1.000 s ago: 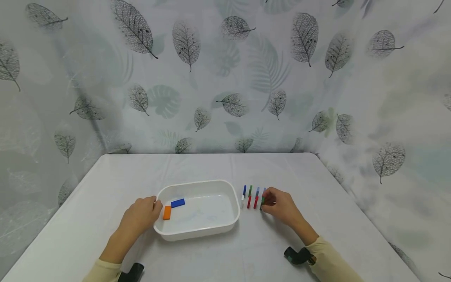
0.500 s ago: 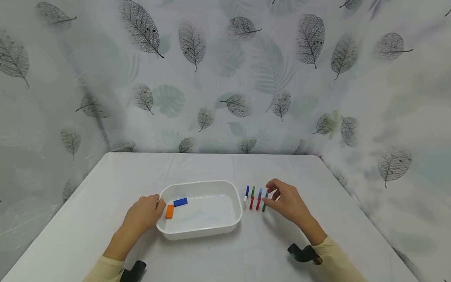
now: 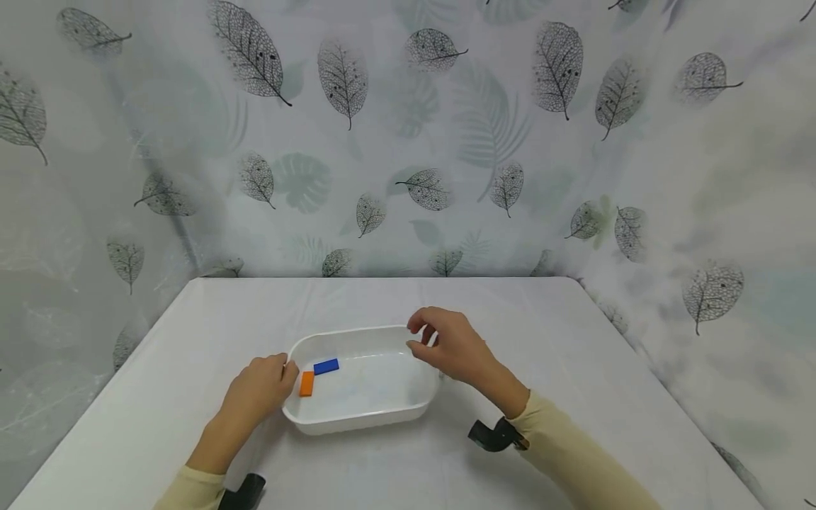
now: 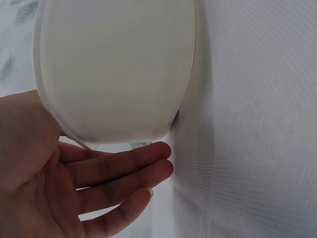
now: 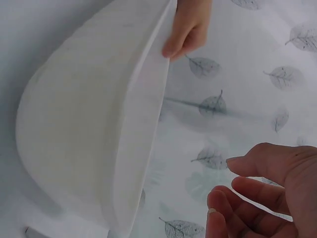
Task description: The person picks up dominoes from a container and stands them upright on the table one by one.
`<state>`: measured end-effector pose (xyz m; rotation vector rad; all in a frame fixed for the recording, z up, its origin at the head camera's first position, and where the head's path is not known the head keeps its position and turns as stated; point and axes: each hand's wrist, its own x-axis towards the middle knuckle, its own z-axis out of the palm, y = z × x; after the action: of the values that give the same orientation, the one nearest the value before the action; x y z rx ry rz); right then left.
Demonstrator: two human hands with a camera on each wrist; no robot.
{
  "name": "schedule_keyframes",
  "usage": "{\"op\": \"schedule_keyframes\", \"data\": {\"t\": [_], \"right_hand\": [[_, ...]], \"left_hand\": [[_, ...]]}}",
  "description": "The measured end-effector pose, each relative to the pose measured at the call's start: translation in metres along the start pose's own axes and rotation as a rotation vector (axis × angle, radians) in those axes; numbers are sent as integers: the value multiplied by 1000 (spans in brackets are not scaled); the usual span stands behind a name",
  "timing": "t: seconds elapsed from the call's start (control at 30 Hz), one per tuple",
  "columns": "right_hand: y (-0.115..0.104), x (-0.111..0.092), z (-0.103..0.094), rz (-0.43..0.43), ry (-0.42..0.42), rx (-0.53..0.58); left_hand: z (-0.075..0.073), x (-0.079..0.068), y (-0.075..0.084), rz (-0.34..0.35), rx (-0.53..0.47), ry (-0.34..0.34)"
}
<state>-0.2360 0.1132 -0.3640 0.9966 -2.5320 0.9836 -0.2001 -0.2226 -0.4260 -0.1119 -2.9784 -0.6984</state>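
A white plastic tray (image 3: 360, 422) stands on the table. My left hand (image 3: 260, 386) grips its left rim; in the left wrist view the thumb side goes over the rim, and the other fingers (image 4: 124, 166) extend below the tray's end. Inside the tray lie an orange block (image 3: 307, 384) and a blue block (image 3: 326, 366), both near the left end. My right hand (image 3: 454, 346) hovers over the tray's right end, its fingers bent, thumb and fingertips apart with nothing seen between them. The row of small coloured sticks beside the tray is hidden behind this hand.
A white cloth covers the table (image 3: 357, 474). Leaf-patterned sheets (image 3: 408, 142) hang behind and at both sides. Black wrist mounts (image 3: 497, 435) sit on both forearms. The tip of one small stick (image 5: 33, 232) shows low in the right wrist view.
My right hand has left the small coloured sticks and moved left, over the tray's right end. It now covers the sticks from view. My left hand keeps its place on the rim.
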Motion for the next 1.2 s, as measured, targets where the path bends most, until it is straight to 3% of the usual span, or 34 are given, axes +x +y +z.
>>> {"op": "schedule_keyframes", "data": {"t": [0.13,0.4,0.6,0.93,1.2], "right_hand": [[-10,22,21,-41,-68,-10],[-30,49,64,0,-222,9],[-35,62,93,34,-308,-49],[-43,80,124,45,-431,-176],[-41,86,145,18,-484,-250]], "left_hand": [[1,0,1,-5,-6,-6],[-1,-1,2,-2,-9,1],[-2,-1,0,-2,-5,-10],[-3,2,-2,42,12,13],[-3,0,-2,35,16,13]]}}
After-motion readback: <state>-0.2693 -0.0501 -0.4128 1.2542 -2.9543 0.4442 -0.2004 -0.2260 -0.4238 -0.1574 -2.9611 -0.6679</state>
